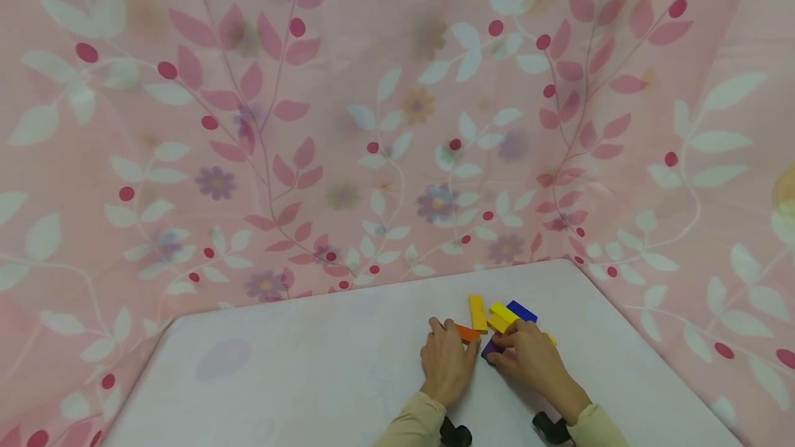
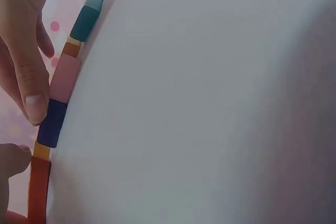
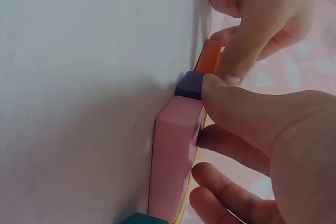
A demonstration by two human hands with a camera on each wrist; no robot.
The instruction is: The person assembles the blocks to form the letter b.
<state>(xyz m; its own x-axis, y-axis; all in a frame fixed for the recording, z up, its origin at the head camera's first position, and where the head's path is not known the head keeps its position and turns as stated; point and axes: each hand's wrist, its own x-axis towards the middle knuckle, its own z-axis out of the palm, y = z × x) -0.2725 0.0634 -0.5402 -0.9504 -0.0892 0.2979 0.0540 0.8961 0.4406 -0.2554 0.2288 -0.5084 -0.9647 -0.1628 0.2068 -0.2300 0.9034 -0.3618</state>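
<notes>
My left hand (image 1: 448, 363) holds an orange block (image 1: 467, 334) on the white table, its thumb at the near end and a finger at the far end. Just to the right, my right hand (image 1: 535, 359) pinches a small purple block (image 1: 491, 349) between thumb and finger. In the right wrist view the purple block (image 3: 190, 85) stands between the orange block (image 3: 210, 56) and a pink block (image 3: 176, 153). A teal block (image 2: 86, 22) shows farther along the row in the left wrist view. My right hand covers the pink and teal blocks in the head view.
Behind the hands lie yellow blocks (image 1: 477, 314) and a blue block (image 1: 522, 311). The white table (image 1: 279, 364) ends at a pink floral cloth (image 1: 373, 123) hung at the back and sides. Black wrist cameras (image 1: 457, 434) sit below both hands.
</notes>
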